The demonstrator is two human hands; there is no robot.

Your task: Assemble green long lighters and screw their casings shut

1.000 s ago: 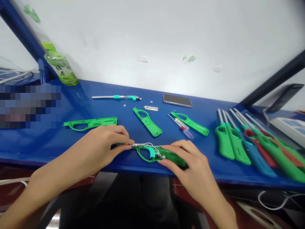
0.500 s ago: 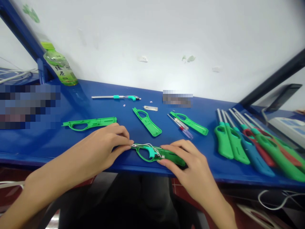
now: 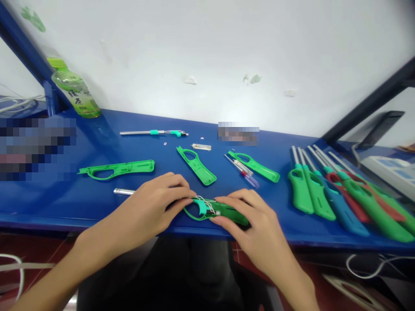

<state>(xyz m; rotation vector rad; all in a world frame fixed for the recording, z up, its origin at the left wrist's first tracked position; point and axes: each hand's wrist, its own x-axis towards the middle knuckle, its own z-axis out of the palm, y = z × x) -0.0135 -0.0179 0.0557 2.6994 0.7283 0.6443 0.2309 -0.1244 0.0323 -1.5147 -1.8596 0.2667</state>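
Note:
By the table's front edge lies an open gas lighter, its green half shell (image 3: 231,214) holding a teal trigger (image 3: 202,208) and white wires (image 3: 207,201). My right hand (image 3: 254,216) is closed around the handle end of the shell, thumb below and fingers above. With thumb and index finger, my left hand (image 3: 165,201) pinches the lighter just left of the trigger; the exact spot is covered by the fingertips. A silver metal tube (image 3: 123,191) sticks out to the left behind that hand.
Green shell halves (image 3: 196,166) lie behind my hands, with a screwdriver (image 3: 248,176) beside one. Further back are a clear fuel tank (image 3: 201,147) and a tube-and-trigger assembly (image 3: 155,132). Several whole lighters (image 3: 301,192) stand at the right, a tea bottle (image 3: 76,93) at the back left.
My left hand has slid right along the lighter, from the tube joint to beside the trigger. The metal tube's end now shows on the left. My right hand keeps its grip.

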